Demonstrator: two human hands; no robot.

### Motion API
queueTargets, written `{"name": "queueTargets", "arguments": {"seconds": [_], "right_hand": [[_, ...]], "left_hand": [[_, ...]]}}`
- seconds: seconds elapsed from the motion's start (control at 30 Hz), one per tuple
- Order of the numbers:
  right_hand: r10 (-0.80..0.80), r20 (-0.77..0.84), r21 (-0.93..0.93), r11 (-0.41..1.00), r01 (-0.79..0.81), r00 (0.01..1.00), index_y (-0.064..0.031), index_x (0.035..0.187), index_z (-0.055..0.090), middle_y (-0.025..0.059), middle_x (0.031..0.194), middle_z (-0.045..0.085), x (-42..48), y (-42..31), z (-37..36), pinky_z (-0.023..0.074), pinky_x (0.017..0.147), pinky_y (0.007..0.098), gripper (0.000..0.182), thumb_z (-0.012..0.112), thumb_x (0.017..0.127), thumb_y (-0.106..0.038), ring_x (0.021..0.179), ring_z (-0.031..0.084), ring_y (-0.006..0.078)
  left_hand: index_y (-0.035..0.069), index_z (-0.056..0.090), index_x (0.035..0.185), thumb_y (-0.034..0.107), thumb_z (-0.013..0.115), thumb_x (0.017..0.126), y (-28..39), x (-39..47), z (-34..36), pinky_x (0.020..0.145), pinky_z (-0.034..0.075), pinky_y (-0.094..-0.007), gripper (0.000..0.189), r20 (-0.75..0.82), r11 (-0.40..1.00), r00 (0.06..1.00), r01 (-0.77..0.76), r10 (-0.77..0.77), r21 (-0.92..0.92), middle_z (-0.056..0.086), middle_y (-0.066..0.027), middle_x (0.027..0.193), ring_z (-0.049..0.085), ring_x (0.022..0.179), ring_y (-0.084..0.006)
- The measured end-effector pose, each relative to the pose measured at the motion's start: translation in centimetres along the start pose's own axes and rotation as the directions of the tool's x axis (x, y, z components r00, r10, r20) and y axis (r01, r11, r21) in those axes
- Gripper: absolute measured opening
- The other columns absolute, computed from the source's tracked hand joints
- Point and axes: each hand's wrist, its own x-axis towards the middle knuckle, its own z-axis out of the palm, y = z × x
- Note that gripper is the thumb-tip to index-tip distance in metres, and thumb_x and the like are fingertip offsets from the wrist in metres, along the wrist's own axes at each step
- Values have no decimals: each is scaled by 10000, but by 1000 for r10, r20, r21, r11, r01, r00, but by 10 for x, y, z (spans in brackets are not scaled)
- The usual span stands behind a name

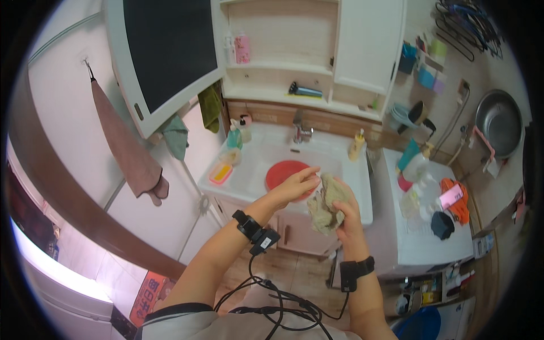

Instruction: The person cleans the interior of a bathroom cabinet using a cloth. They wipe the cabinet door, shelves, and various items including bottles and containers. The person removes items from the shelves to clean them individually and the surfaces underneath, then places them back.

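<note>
A crumpled grey-green cloth (325, 208) is gripped in my right hand (350, 212) over the front edge of the white washbasin (348, 191). My left hand (293, 185) is beside the cloth, fingers stretched towards it and nothing visible in its grasp. Behind and below the left hand, a round red basin (280, 170) lies in the sink bowl, partly hidden by that hand. At the back of the washbasin rises a chrome faucet (299, 134).
On the washbasin's left stand pump bottles (234, 138) and a soap dish (221, 173); a yellow bottle (357, 145) stands on its right. A white washing machine (425, 250) carries bottles and an orange cloth (461, 202). Black cables (293, 308) hang from my wrist straps.
</note>
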Motion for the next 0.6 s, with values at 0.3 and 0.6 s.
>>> {"name": "queueTargets", "arguments": {"seconds": [0.3, 0.6], "right_hand": [[-34, 115, 22, 999, 31, 993, -44, 1319, 447, 99, 1194, 543, 174, 49, 120, 451, 920, 306, 502, 552, 830, 0, 1086, 540, 190], [-51, 46, -140, 989, 57, 998, -37, 1141, 556, 61, 1001, 610, 292, 83, 133, 482, 767, 269, 305, 599, 839, -22, 890, 584, 142]], "left_hand": [[46, 494, 1322, 161, 548, 940, 32, 61, -138, 856, 464, -254, 403, -286, 940, 900, -340, 330, 17, 605, -54, 1118, 567, 997, -118], [33, 539, 1275, 125, 521, 937, 35, 130, -217, 867, 442, -248, 351, -393, 944, 861, -323, 324, 72, 614, -47, 1107, 561, 991, -117]]}}
